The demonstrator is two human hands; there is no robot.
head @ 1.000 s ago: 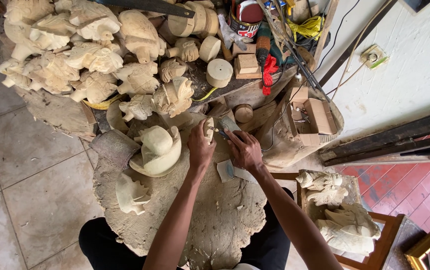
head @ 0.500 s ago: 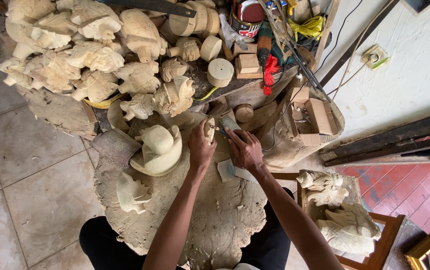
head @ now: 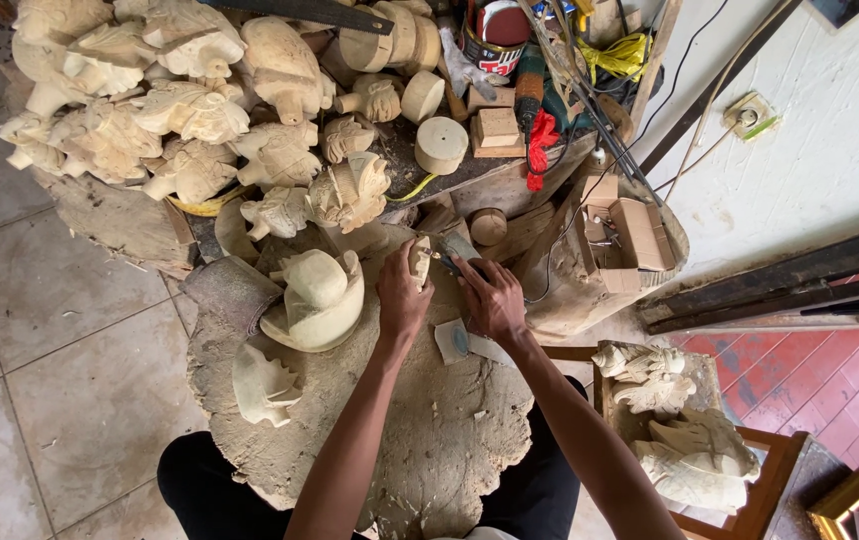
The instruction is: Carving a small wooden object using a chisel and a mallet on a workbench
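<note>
Bare stump top (head: 450,440) lies open toward the body; pale carvings (head: 315,295) crowd the left.

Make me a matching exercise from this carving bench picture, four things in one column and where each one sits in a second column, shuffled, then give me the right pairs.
Things
1. small pale wooden carving
2. large rounded pale wood carving
3. short pale wooden cylinder
4. red rag

Places
A. on the cluttered bench beyond the hands, beside a square wooden block
B. held in the left hand
C. hanging among the tools at the far edge of the bench
D. on the round stump slab, left of the left hand

Pairs: 1-B, 2-D, 3-A, 4-C
</note>
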